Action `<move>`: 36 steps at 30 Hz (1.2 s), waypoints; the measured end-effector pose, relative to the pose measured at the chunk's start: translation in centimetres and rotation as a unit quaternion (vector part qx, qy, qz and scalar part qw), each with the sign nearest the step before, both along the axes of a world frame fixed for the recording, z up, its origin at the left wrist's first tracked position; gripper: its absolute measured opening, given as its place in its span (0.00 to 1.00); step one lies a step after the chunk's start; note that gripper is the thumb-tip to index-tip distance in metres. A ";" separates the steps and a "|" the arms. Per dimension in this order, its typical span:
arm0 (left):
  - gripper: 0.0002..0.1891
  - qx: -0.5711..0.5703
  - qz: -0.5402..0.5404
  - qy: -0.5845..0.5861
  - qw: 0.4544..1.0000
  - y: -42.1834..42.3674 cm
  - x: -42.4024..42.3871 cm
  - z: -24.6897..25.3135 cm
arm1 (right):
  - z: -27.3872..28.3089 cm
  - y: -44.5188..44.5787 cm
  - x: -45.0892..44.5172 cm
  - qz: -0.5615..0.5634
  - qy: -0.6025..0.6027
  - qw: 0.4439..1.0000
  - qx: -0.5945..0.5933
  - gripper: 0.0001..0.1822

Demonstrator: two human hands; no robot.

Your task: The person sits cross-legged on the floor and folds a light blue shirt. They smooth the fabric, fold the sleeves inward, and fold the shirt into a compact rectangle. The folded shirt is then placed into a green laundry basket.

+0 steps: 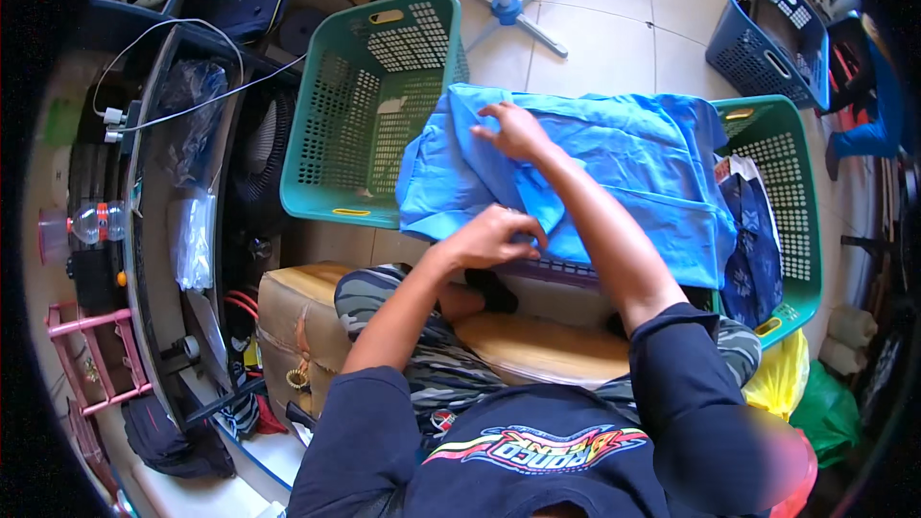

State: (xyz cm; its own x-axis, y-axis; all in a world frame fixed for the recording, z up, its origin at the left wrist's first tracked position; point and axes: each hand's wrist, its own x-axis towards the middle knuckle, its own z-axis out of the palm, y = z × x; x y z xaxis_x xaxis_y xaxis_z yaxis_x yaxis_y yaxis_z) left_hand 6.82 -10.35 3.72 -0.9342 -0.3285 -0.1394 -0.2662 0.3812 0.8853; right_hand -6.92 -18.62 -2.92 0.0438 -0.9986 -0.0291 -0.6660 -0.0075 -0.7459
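A blue cloth (619,158), wrinkled and with folded layers, lies spread over a low support in front of me. My right hand (514,131) is over its far left part, fingers spread and grasping nothing visible. Closer to me, my left hand (496,236) is at the cloth's near edge with its fingers curled. Whether those fingertips pinch the fabric cannot be made out. A raised fold of the cloth runs between the two hands. Under the near edge shows part of a purple perforated basket (554,270); the cloth hides the rest.
A green plastic basket (298,158) stands left of the cloth. Another green basket (799,180) at right holds dark blue patterned fabric (748,252). Beyond are a blue basket (766,50) and a stand's crossed foot (507,11). A shelf (151,230) with cables borders the left.
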 end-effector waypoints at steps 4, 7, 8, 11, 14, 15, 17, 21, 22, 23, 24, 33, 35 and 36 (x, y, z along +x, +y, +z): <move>0.14 -0.022 -0.010 -0.012 1.000 0.5 1.6 -0.4 | -0.2 -0.6 4.5 -0.051 0.130 0.988 0.060 0.28; 0.28 -0.031 -0.018 -0.068 0.997 -0.8 1.8 1.7 | -2.2 -2.8 3.3 -0.060 0.141 0.983 0.104 0.13; 0.32 -0.029 0.006 -0.061 0.998 -1.4 2.3 1.6 | -2.4 -3.3 2.5 -0.101 0.082 0.989 0.073 0.13; 0.43 -0.079 0.094 -0.045 0.991 -3.0 6.0 0.8 | 1.6 -4.1 1.2 -0.208 -0.225 0.948 0.089 0.10; 0.42 -0.085 0.184 -0.076 0.976 -4.8 7.9 1.8 | 4.6 -3.7 -3.4 -0.204 -0.565 0.799 0.001 0.06; 0.41 -0.109 0.222 -0.071 0.966 -5.4 8.2 1.9 | 6.6 -2.9 -4.3 -0.185 -0.638 0.746 -0.046 0.05; 0.26 -0.178 0.273 -0.034 0.945 -6.5 7.9 0.9 | 9.2 0.1 -6.4 -0.177 -0.649 0.719 -0.174 0.06; 0.12 -0.284 0.311 0.011 0.907 -7.7 6.3 -0.1 | 8.9 6.6 -11.3 -0.095 -0.732 0.615 -0.276 0.10; 0.11 -0.290 0.311 0.011 0.905 -7.8 6.3 -0.6 | 9.4 8.6 -10.7 -0.158 -0.745 0.591 -0.267 0.10; 0.11 -0.295 0.311 0.010 0.903 -7.7 6.4 -1.1 | 10.0 10.5 -10.0 -0.219 -0.754 0.564 -0.256 0.09; 0.07 -0.269 0.309 0.008 0.912 -7.6 6.2 -1.2 | 9.7 12.2 -10.0 -0.262 -0.753 0.550 -0.247 0.10; 0.21 -0.336 0.210 -0.111 0.912 -5.6 8.5 -3.7 | -2.0 23.0 -9.5 -0.609 -0.668 0.427 -0.021 0.29; 0.22 -0.315 0.225 -0.160 0.908 -5.9 9.6 -4.2 | -2.8 23.3 -10.5 -0.599 -0.662 0.448 -0.043 0.35; 0.21 -0.313 0.213 -0.158 0.912 -6.1 10.0 -4.4 | -2.8 23.2 -11.3 -0.579 -0.684 0.444 -0.024 0.36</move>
State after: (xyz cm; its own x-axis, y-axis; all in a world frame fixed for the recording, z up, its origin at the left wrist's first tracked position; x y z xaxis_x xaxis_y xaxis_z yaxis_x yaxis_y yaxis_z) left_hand 16.78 -16.42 -0.69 -0.6489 -0.7598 -0.0400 -0.7124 0.5883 0.3826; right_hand -18.23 4.62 -5.72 -0.5553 -0.3733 -0.7432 0.8308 -0.2888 -0.4758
